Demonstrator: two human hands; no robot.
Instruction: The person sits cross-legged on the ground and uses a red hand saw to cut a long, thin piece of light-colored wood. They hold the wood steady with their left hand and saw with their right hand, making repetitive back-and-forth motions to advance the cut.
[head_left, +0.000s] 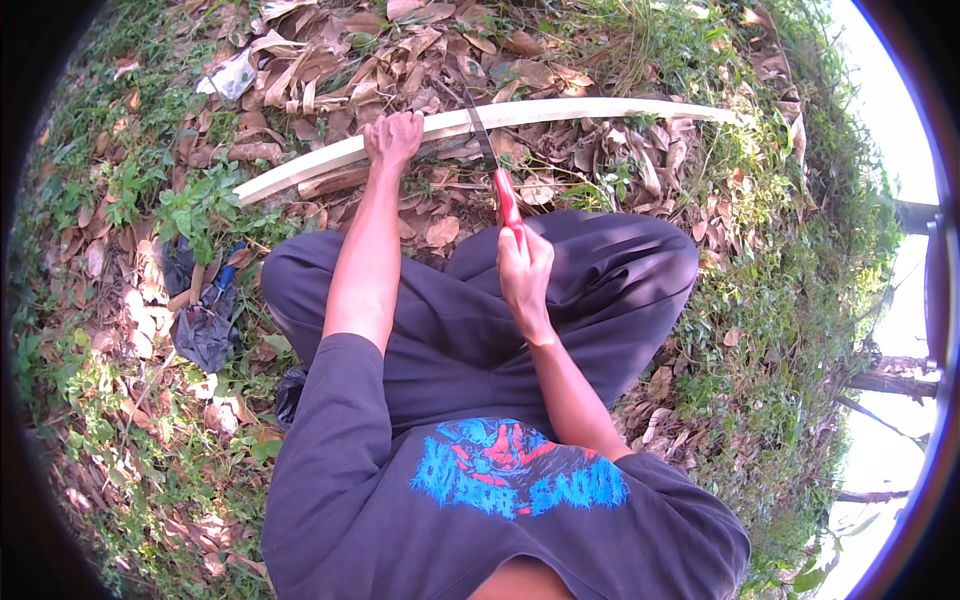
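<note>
A long pale strip of split wood point(600, 108) lies across dry leaves in front of my knees. My left hand point(392, 140) presses down on it near its left part. My right hand point(523, 268) grips the red handle of a knife point(508, 200). The dark blade point(480, 130) points away from me and crosses the strip just right of my left hand. I sit cross-legged in dark trousers point(600, 290) and a dark shirt with a blue and red print.
Dry brown leaves point(400, 50) and green weeds point(190, 205) cover the ground. A dark crumpled cloth point(205, 325) lies by my left knee. A white scrap point(232, 75) lies at the upper left. Tree trunks point(890, 380) stand at the right.
</note>
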